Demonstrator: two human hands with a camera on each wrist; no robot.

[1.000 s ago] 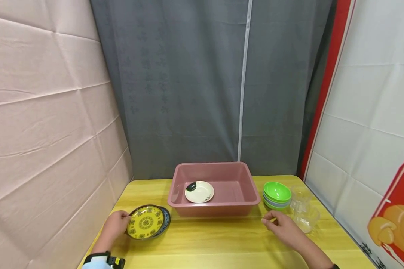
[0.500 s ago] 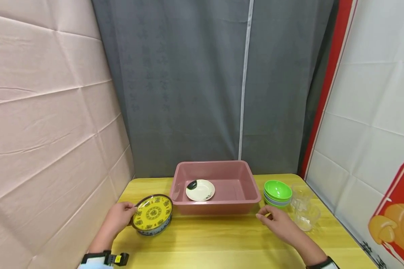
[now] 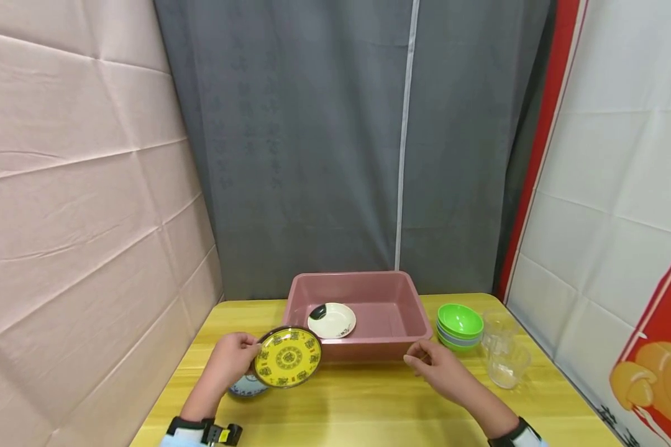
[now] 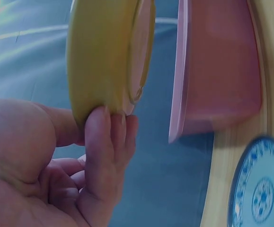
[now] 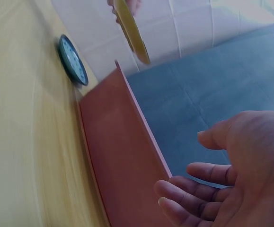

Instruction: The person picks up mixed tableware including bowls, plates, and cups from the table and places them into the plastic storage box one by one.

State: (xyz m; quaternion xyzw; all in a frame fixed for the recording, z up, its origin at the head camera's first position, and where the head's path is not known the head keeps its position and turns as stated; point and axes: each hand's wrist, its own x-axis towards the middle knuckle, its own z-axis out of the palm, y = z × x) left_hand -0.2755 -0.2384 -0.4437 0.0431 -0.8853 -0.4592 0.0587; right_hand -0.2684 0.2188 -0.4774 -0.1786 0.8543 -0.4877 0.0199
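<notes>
My left hand (image 3: 232, 360) pinches the left rim of a yellow patterned plate (image 3: 288, 357), thumb on one face and fingers on the other. The plate is held up in the air, tilted, at the front left corner of the pink basin (image 3: 363, 351). Below it on the table lies a blue-and-white plate (image 4: 262, 198), partly covered by the yellow one in the head view. Inside the basin sits a white plate (image 3: 338, 321) with a black patch. Over the table by the basin's front right corner hangs my right hand (image 3: 438, 369), fingers loosely curled and holding nothing.
To the right of the basin stands a stack of bowls (image 3: 460, 321), green on top. Clear glasses (image 3: 506, 366) stand beside it near the table's right edge. A grey curtain (image 3: 313, 155) hangs behind the wooden table (image 3: 369, 410), with cloth walls on both sides.
My left hand has lifted the yellow plate off the blue-and-white one and carried it right, toward the basin. My right hand has drifted a little left.
</notes>
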